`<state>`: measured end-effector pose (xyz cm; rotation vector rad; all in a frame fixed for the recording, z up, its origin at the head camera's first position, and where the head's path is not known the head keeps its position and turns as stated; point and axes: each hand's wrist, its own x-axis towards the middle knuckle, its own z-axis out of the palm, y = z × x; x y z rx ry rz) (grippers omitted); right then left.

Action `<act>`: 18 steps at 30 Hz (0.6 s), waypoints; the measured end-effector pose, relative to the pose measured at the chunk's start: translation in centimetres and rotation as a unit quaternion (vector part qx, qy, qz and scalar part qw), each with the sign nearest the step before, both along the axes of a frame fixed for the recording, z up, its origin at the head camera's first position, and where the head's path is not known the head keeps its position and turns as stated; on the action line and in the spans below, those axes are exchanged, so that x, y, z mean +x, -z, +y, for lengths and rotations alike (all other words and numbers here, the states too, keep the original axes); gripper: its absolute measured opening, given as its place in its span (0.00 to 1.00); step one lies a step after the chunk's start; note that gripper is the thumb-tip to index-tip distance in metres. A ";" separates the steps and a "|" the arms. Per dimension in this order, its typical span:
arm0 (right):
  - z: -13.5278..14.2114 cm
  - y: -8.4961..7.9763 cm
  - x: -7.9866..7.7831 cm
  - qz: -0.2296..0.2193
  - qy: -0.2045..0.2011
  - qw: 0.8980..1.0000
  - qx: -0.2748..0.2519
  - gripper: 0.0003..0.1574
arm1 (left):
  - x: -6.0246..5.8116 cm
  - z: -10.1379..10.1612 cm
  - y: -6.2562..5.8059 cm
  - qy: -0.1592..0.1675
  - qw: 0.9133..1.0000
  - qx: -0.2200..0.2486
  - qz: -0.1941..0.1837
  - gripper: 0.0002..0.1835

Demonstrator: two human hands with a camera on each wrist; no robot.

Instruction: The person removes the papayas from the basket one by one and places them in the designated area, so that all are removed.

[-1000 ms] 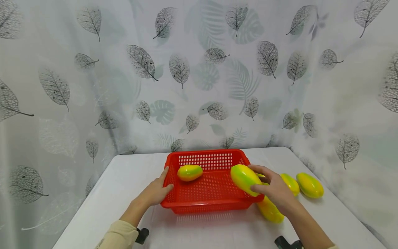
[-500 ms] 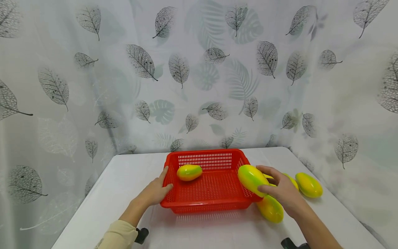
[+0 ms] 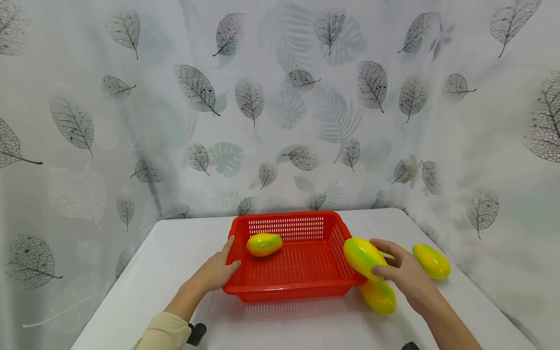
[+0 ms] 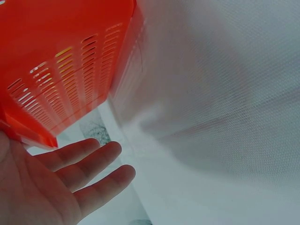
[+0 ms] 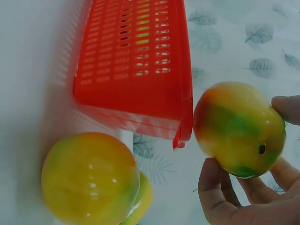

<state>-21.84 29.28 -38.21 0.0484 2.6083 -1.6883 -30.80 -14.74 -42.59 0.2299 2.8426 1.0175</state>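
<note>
A yellow-green papaya (image 3: 365,257) is in my right hand (image 3: 407,274), its thumb and fingers round it at the right rim of the red basket (image 3: 288,287). In the right wrist view the held papaya (image 5: 239,129) is beside the basket rim, above the table. My left hand (image 3: 214,272) rests at the basket's left rim. In the left wrist view several of its fingers (image 4: 101,187) stretch out straight below the rim. Inside the basket, at the left, lies another papaya (image 3: 264,244).
One papaya (image 3: 378,297) lies against the basket's front right corner, and another (image 3: 430,261) lies farther right. Part of a further one shows behind my right hand. The white table (image 3: 188,238) backs onto a leaf-printed curtain (image 3: 280,121).
My right hand and its papaya have moved right, from above the basket's inner right side to its outer edge. My left hand and the basket stay in place.
</note>
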 end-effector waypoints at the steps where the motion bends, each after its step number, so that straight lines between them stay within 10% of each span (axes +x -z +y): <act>1: 0.2 0.1 0.0 0.000 -0.001 1.000 -0.001 0.48 | 0.0 0.0 0.0 0.001 1.000 0.000 0.001 0.45; 18: 4.2 1.0 1.3 -0.005 0.018 1.000 -0.002 0.48 | 0.2 -0.1 -0.1 0.005 1.000 -0.005 0.007 0.44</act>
